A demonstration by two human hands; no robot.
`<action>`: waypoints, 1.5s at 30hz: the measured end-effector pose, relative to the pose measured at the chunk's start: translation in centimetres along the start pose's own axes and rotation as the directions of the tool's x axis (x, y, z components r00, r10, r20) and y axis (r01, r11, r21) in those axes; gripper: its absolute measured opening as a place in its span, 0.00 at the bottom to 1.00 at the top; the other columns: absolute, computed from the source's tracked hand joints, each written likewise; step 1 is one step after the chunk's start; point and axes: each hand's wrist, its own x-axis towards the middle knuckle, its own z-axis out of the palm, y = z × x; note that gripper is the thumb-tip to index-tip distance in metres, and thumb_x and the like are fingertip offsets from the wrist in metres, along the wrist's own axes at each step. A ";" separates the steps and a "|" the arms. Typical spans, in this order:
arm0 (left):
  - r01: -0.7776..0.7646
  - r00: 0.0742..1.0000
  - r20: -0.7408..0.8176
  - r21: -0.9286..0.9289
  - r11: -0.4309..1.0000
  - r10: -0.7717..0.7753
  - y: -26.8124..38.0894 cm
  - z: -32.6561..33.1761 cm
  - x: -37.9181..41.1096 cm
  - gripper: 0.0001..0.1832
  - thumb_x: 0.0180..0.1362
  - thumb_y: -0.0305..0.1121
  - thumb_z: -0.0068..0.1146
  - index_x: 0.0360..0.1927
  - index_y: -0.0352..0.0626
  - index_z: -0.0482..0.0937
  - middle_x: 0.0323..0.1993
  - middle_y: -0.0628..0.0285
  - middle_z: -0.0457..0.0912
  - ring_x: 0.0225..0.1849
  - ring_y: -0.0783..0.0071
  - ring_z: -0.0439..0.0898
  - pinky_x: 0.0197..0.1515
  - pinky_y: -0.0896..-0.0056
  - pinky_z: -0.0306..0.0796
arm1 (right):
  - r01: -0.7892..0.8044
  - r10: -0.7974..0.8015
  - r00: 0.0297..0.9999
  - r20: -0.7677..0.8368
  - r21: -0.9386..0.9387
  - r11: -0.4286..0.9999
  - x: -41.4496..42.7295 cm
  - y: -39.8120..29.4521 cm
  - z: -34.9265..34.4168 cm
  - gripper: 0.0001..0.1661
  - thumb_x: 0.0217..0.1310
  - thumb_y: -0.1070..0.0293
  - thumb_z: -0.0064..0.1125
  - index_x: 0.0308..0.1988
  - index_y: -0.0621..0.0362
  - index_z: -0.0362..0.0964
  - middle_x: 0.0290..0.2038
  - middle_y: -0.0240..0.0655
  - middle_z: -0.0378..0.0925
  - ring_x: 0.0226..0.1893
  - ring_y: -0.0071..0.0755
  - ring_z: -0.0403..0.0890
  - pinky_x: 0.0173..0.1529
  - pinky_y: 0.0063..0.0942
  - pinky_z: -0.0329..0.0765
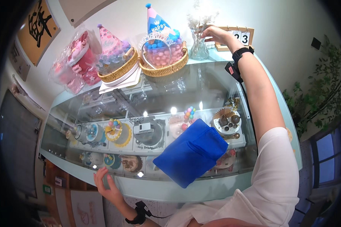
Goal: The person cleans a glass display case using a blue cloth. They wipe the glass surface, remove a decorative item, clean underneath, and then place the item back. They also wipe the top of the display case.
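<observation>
At the back of the glass cake display case [159,85], my right hand [216,34] reaches out with its fingers curled at the neck of a clear glass vase [199,48]. Dried pampas stems [200,18] stand in the vase. My left hand [106,184] is over the case's front edge, fingers apart and nothing in them. Between my arms, a folded blue cloth [190,156] lies on the glass top. Decorated cakes [147,133] show through the glass on two levels.
Wicker baskets [164,69] hold party hats [156,21], pompoms and a tiara headband [155,42]. Left of them are a white cake board [122,81] and plastic-wrapped pink items [79,59]. A wooden flip calendar [251,35] stands beside the vase. Leafy branches [324,96] are at right.
</observation>
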 end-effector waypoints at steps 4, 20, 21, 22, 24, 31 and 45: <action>0.000 1.000 0.001 -0.022 1.000 0.000 -0.5 0.0 0.0 0.10 0.56 0.23 0.50 0.40 0.38 0.79 0.46 0.56 0.83 0.53 0.58 0.78 0.71 0.50 0.53 | -0.018 0.018 1.000 -0.011 0.023 1.000 0.6 0.9 -0.4 0.11 0.51 0.68 0.55 0.37 0.58 0.75 0.40 0.35 0.78 0.48 0.30 0.77 0.61 0.39 0.72; -0.018 1.000 -0.014 0.012 1.000 0.018 -0.9 -0.1 -0.4 0.10 0.57 0.23 0.50 0.41 0.37 0.79 0.46 0.56 0.84 0.54 0.58 0.78 0.72 0.50 0.53 | 0.013 -0.017 1.000 0.021 0.179 0.984 0.7 2.2 0.4 0.11 0.57 0.68 0.56 0.42 0.52 0.69 0.39 0.25 0.74 0.45 0.22 0.74 0.54 0.31 0.73; -0.023 1.000 -0.014 0.012 1.000 0.023 -1.2 -0.1 -0.4 0.10 0.57 0.23 0.51 0.41 0.37 0.79 0.46 0.56 0.84 0.54 0.58 0.78 0.72 0.50 0.53 | 0.035 -0.035 0.999 -0.003 0.193 0.981 0.3 2.4 0.5 0.15 0.57 0.66 0.57 0.46 0.52 0.68 0.40 0.26 0.74 0.46 0.22 0.73 0.55 0.32 0.73; -0.028 1.000 -0.013 0.011 1.000 0.028 -1.4 -0.2 -0.3 0.10 0.57 0.23 0.51 0.41 0.38 0.79 0.46 0.56 0.84 0.54 0.58 0.78 0.72 0.50 0.53 | 0.056 -0.052 0.998 -0.028 0.207 0.977 -0.1 2.5 0.5 0.18 0.58 0.64 0.59 0.49 0.52 0.67 0.42 0.26 0.74 0.47 0.22 0.73 0.55 0.33 0.73; -0.026 1.000 -0.015 0.025 0.999 0.027 -1.2 -0.2 -0.5 0.10 0.57 0.23 0.51 0.41 0.38 0.79 0.46 0.56 0.84 0.54 0.58 0.78 0.71 0.50 0.54 | -0.015 0.026 0.993 -0.111 0.102 0.995 -1.1 3.1 0.4 0.36 0.52 0.59 0.67 0.58 0.54 0.61 0.52 0.33 0.70 0.56 0.30 0.70 0.56 0.36 0.74; 0.027 0.999 -0.034 -0.027 0.999 -0.028 -1.2 0.1 -0.7 0.09 0.59 0.23 0.50 0.42 0.37 0.79 0.46 0.56 0.84 0.52 0.60 0.79 0.70 0.52 0.56 | -0.370 0.394 0.909 0.137 -0.170 0.913 -4.5 3.1 0.7 0.31 0.63 0.47 0.63 0.56 0.55 0.70 0.47 0.32 0.77 0.44 0.25 0.82 0.46 0.29 0.85; 0.031 0.997 -0.063 -0.077 0.997 -0.036 -1.1 0.3 -0.6 0.09 0.59 0.19 0.47 0.41 0.34 0.78 0.44 0.54 0.83 0.50 0.61 0.79 0.62 0.60 0.66 | -0.145 0.197 0.974 0.113 -0.361 0.921 -0.5 5.4 2.7 0.21 0.65 0.58 0.53 0.57 0.39 0.76 0.47 0.21 0.81 0.48 0.19 0.78 0.53 0.26 0.74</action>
